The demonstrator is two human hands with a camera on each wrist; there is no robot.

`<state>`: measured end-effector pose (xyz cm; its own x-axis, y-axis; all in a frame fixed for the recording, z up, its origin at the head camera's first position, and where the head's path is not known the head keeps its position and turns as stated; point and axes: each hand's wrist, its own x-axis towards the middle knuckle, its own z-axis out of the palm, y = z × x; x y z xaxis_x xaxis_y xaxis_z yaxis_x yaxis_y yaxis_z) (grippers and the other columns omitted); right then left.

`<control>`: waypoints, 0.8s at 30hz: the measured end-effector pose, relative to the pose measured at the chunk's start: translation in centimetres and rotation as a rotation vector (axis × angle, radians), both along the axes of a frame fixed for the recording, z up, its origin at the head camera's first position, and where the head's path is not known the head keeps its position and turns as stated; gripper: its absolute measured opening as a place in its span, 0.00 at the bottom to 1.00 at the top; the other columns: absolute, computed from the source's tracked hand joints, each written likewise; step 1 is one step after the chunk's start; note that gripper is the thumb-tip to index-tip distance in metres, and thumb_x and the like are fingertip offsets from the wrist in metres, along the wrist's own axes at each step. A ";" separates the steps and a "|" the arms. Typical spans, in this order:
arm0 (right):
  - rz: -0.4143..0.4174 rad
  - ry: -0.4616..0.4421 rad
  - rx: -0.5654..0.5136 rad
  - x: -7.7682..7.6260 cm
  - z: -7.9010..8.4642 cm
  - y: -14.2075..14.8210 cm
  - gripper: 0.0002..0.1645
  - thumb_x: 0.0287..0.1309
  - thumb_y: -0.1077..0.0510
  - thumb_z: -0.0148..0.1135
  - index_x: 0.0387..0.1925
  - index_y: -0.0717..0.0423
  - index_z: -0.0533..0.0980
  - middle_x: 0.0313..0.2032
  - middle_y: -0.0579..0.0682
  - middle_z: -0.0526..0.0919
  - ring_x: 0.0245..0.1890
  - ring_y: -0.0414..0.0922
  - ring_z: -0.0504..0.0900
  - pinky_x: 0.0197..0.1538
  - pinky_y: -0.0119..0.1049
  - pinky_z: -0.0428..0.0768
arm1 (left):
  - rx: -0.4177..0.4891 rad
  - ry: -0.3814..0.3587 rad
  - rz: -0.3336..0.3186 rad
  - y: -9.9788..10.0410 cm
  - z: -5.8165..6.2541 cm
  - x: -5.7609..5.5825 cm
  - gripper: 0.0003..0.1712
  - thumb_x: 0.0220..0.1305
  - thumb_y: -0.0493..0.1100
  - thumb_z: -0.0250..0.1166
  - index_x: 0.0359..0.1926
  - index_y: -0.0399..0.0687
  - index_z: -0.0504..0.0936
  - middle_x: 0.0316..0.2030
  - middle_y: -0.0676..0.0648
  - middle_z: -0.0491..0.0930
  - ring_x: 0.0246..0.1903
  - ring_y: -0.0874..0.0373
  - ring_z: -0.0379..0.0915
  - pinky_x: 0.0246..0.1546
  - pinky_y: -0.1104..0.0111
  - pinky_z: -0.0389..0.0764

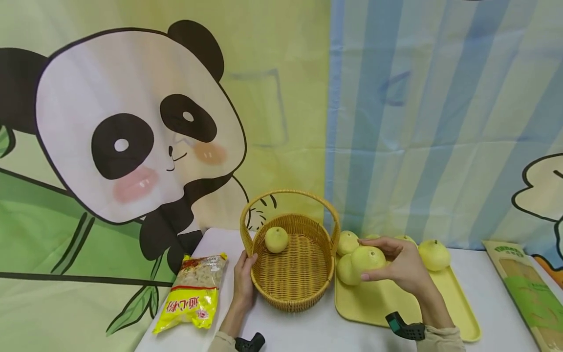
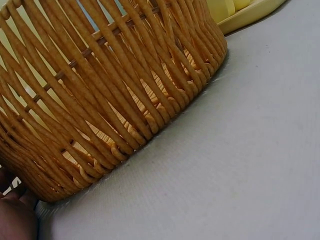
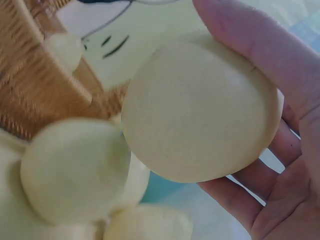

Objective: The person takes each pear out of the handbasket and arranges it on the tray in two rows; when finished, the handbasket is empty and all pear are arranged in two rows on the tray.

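Observation:
In the head view my right hand [image 1: 406, 264] holds a round yellow pear [image 1: 368, 259] between thumb and fingers, above the left part of a yellow tray [image 1: 466, 313]. The right wrist view shows this pear [image 3: 200, 110] close up, with the thumb along one side and the fingers beneath. My left hand [image 1: 244, 283] grips the left side of a woven basket [image 1: 292, 298], fingertips at the rim by the handle's foot. One pear [image 1: 276, 239] lies inside the basket. At the left wrist view's lower corner, part of the left hand [image 2: 17, 212] shows beside the weave.
Several more pears sit on the tray, one pear [image 1: 434, 255] at its far right. A yellow bag of dry food [image 1: 193, 293] lies left of the basket. A green-and-tan packet [image 1: 528, 293] lies right of the tray. A printed panda curtain [image 1: 286, 98] hangs behind the table.

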<state>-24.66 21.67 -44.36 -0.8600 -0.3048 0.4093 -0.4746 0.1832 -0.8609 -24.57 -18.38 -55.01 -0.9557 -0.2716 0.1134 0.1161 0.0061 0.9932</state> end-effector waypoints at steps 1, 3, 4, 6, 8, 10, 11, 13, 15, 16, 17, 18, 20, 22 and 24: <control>-0.020 -0.008 0.007 0.0 -0.2 0.2 0.37 0.37 0.68 0.88 0.55 0.62 0.85 0.54 0.47 0.91 0.55 0.33 0.86 0.56 0.26 0.82 | 0.001 0.001 0.001 0.0 0.0 0.0 0.28 0.82 0.52 0.51 0.76 0.48 0.70 0.70 0.40 0.76 0.67 0.46 0.73 0.62 0.71 0.72; -0.065 -0.026 0.032 -0.1 -0.6 0.7 0.38 0.37 0.66 0.89 0.56 0.62 0.85 0.54 0.49 0.91 0.55 0.30 0.86 0.56 0.25 0.81 | 0.002 0.002 0.003 -0.1 0.0 0.0 0.28 0.82 0.51 0.51 0.75 0.47 0.71 0.69 0.39 0.77 0.66 0.46 0.73 0.61 0.71 0.73; -0.090 -0.037 0.051 -0.1 -0.8 0.9 0.38 0.38 0.64 0.89 0.56 0.61 0.85 0.54 0.50 0.91 0.54 0.29 0.85 0.55 0.24 0.81 | 0.002 0.001 0.001 -0.1 0.0 0.0 0.28 0.82 0.51 0.51 0.75 0.47 0.71 0.69 0.39 0.77 0.66 0.46 0.74 0.61 0.71 0.73; -0.142 -0.059 0.088 -0.2 -1.1 1.3 0.39 0.38 0.61 0.90 0.57 0.60 0.85 0.55 0.51 0.90 0.54 0.26 0.83 0.55 0.23 0.80 | 0.008 -0.005 0.000 -0.1 0.1 0.1 0.28 0.82 0.52 0.51 0.75 0.47 0.71 0.68 0.39 0.77 0.65 0.46 0.74 0.61 0.71 0.73; -0.204 -0.078 0.125 -0.2 -1.4 1.6 0.39 0.38 0.57 0.91 0.57 0.57 0.86 0.56 0.51 0.90 0.53 0.23 0.82 0.54 0.21 0.80 | 0.015 -0.009 -0.007 -0.1 0.2 0.1 0.28 0.82 0.52 0.51 0.75 0.47 0.71 0.68 0.39 0.77 0.65 0.47 0.74 0.60 0.70 0.74; -0.265 -0.092 0.162 -0.2 -1.5 1.9 0.40 0.38 0.53 0.91 0.57 0.54 0.87 0.56 0.50 0.90 0.52 0.21 0.81 0.53 0.20 0.79 | 0.018 -0.012 -0.013 -0.1 0.3 0.1 0.28 0.82 0.52 0.51 0.75 0.47 0.71 0.68 0.39 0.77 0.64 0.47 0.75 0.60 0.71 0.75; -0.292 -0.095 0.177 -0.2 -1.6 2.0 0.40 0.37 0.51 0.91 0.57 0.52 0.87 0.56 0.49 0.90 0.52 0.20 0.80 0.53 0.19 0.79 | 0.018 -0.015 -0.012 -0.1 0.3 0.0 0.28 0.82 0.53 0.51 0.75 0.47 0.71 0.67 0.39 0.77 0.64 0.47 0.75 0.60 0.71 0.75; -0.331 -0.098 0.198 -0.3 -1.8 2.2 0.40 0.36 0.47 0.91 0.57 0.49 0.87 0.56 0.48 0.90 0.51 0.19 0.79 0.53 0.19 0.78 | 0.021 -0.019 -0.009 -0.1 0.4 0.0 0.28 0.82 0.53 0.50 0.74 0.47 0.71 0.66 0.38 0.78 0.62 0.48 0.75 0.58 0.71 0.75; -0.355 -0.097 0.204 -0.4 -2.0 2.3 0.41 0.35 0.46 0.92 0.56 0.48 0.88 0.56 0.47 0.90 0.50 0.18 0.79 0.52 0.18 0.78 | 0.020 -0.020 -0.003 -0.1 0.4 -0.1 0.27 0.82 0.53 0.50 0.74 0.48 0.72 0.66 0.39 0.77 0.61 0.48 0.75 0.58 0.72 0.75; -0.359 -0.094 0.204 -0.4 -2.2 2.4 0.41 0.36 0.46 0.92 0.56 0.49 0.88 0.55 0.47 0.90 0.49 0.18 0.80 0.52 0.18 0.78 | 0.018 -0.019 -0.003 -0.1 0.4 -0.1 0.27 0.82 0.53 0.50 0.74 0.47 0.72 0.66 0.38 0.77 0.61 0.48 0.74 0.58 0.72 0.74; -0.365 -0.095 0.196 -0.5 -2.4 2.4 0.40 0.35 0.46 0.92 0.55 0.49 0.88 0.54 0.47 0.91 0.49 0.18 0.80 0.51 0.18 0.79 | 0.019 -0.017 -0.003 -0.1 0.4 -0.1 0.27 0.82 0.53 0.50 0.74 0.47 0.71 0.66 0.38 0.77 0.61 0.48 0.74 0.58 0.72 0.74; -0.365 -0.097 0.190 -0.6 -2.6 2.4 0.40 0.35 0.46 0.92 0.55 0.50 0.88 0.54 0.47 0.91 0.49 0.18 0.80 0.51 0.18 0.79 | 0.021 -0.016 -0.004 -0.1 0.4 -0.1 0.27 0.82 0.52 0.50 0.74 0.47 0.71 0.67 0.38 0.77 0.62 0.48 0.74 0.59 0.73 0.74; -0.375 -0.103 0.186 -0.7 -3.0 2.5 0.39 0.34 0.46 0.92 0.53 0.51 0.89 0.52 0.48 0.91 0.48 0.18 0.80 0.50 0.18 0.79 | 0.020 -0.015 -0.004 0.0 0.5 -0.1 0.28 0.82 0.52 0.50 0.74 0.47 0.71 0.67 0.38 0.76 0.63 0.48 0.73 0.60 0.73 0.73; -0.385 -0.111 0.190 -0.7 -3.4 2.5 0.38 0.35 0.46 0.92 0.52 0.50 0.89 0.51 0.49 0.92 0.48 0.17 0.79 0.49 0.19 0.79 | 0.020 -0.018 -0.007 0.0 0.5 0.0 0.28 0.83 0.52 0.49 0.75 0.47 0.70 0.68 0.39 0.76 0.65 0.48 0.72 0.60 0.75 0.72; -0.401 -0.119 0.194 -0.7 -3.7 2.6 0.36 0.35 0.46 0.92 0.51 0.49 0.90 0.51 0.50 0.92 0.47 0.16 0.78 0.49 0.18 0.79 | 0.021 -0.021 -0.007 0.1 0.5 0.0 0.28 0.83 0.52 0.49 0.75 0.47 0.70 0.69 0.39 0.75 0.66 0.48 0.71 0.60 0.75 0.72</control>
<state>-25.34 24.22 -48.07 -0.9633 0.0004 0.2683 -0.2328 0.4955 -0.8368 -24.56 -18.31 -54.47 -0.9597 -0.2671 0.0876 0.0952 -0.0154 0.9953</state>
